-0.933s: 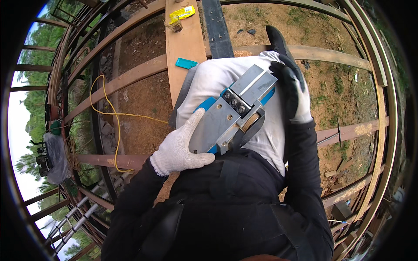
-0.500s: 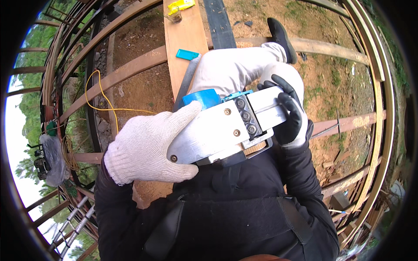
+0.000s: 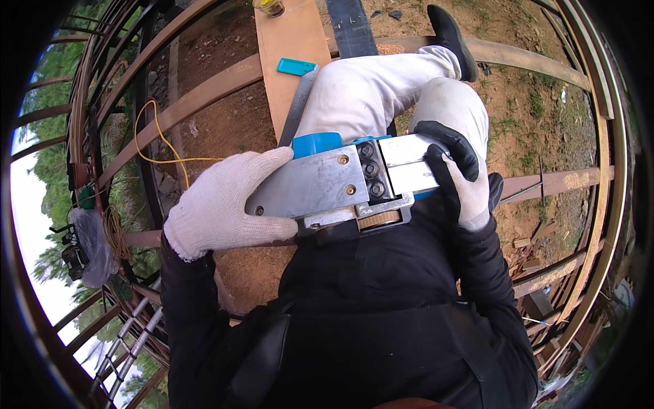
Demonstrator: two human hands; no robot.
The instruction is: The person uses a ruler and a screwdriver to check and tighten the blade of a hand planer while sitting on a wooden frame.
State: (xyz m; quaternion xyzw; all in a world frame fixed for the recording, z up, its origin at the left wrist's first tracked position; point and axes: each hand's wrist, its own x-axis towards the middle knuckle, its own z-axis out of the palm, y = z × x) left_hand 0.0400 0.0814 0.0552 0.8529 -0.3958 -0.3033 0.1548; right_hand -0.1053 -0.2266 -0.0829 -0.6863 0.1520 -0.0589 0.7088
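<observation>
An electric planer (image 3: 306, 184) with a blue body lies bottom-up in both my hands, above my lap. Its metal sole and the bolted cutter drum (image 3: 371, 168) face up at me. My left hand (image 3: 228, 198), in a white knit glove, clasps the left end, thumb on the far edge and fingers along the near one. At the other end, my right hand (image 3: 463, 170) in a black-coated glove grips the planer, its fingers bent over the bright plate (image 3: 412, 163). The planer's underside handle is hidden.
Beyond the planer, a square with a teal handle (image 3: 296, 66) rests on a wooden plank (image 3: 289, 41), beside a clear cup (image 3: 270, 7). A yellow cord (image 3: 160, 129) loops at the left. Wooden beams (image 3: 538, 61) cross the dirt ground. My bent legs (image 3: 368, 92) are ahead.
The planer has shifted a little left and turned closer to level. My right fingers have moved from its edge onto the bright plate. The left hand keeps its hold.
</observation>
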